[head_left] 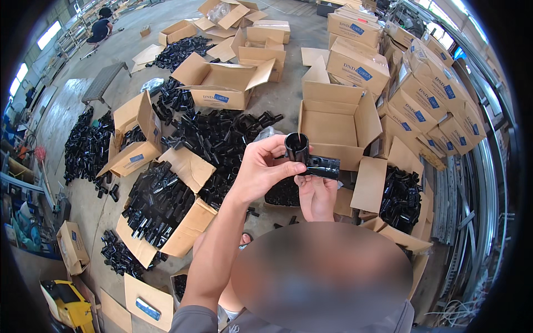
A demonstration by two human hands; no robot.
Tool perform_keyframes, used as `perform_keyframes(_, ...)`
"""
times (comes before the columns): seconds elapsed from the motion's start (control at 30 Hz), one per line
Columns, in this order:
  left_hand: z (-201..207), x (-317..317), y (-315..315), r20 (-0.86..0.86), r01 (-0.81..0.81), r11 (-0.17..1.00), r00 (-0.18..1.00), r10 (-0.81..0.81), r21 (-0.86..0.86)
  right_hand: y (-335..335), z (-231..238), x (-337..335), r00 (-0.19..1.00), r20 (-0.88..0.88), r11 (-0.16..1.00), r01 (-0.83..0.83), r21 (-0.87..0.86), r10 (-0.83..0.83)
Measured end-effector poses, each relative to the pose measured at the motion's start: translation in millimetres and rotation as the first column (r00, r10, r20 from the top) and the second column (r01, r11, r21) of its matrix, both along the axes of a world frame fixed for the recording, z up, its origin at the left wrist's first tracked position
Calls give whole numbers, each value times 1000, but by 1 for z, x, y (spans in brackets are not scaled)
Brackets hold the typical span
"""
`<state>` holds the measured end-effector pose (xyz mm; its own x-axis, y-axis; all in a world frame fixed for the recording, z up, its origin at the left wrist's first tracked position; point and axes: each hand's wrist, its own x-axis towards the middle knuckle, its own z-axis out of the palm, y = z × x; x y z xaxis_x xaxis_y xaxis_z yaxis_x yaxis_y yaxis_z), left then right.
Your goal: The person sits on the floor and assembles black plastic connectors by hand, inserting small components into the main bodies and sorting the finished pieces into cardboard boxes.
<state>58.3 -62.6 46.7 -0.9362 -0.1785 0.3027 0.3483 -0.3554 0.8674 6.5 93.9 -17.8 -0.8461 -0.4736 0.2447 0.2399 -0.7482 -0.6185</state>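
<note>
A glossy black pipe fitting (325, 167) is held up before me, one round tube standing with its open end upward and a second tube pointing right. My left hand (265, 169) is closed around the upright tube, thumb across its front. From below, my right hand (317, 197) grips the sideways tube with its fingertips; part of those fingers is hidden behind the fitting. Beneath my hands sits a box of small black parts (282, 195). Beyond them, an open cardboard box (331, 125) shows its bare bottom.
Heaps of black fittings (216, 139) cover the floor ahead and left. Open boxes of fittings (158, 205) stand left and right. Stacked cartons (427, 100) and metal profiles (455, 205) line the right. A low bench (104, 82) and a crouching person (100, 30) are far left.
</note>
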Motion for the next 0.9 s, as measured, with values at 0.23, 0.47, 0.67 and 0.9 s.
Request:
perform_keyframes(0.23, 2, 1, 2, 8, 23, 999, 1000, -24, 29, -7, 4, 13, 992, 107, 997, 70, -31, -66)
perform_keyframes(0.47, 0, 1, 3, -15, 14, 1000, 1000, -14, -12, -9, 8, 22, 990, 137, 993, 42, -109, -27)
perform_keyframes(0.67, 5, 2, 6, 19, 37, 999, 999, -37, 16, -7, 13, 25, 976, 211, 988, -18, -154, 51)
perform_keyframes(0.9, 6, 2, 5, 20, -73, 984, 997, 77, -162, -1, 13, 19, 976, 219, 998, -1, -59, 14)
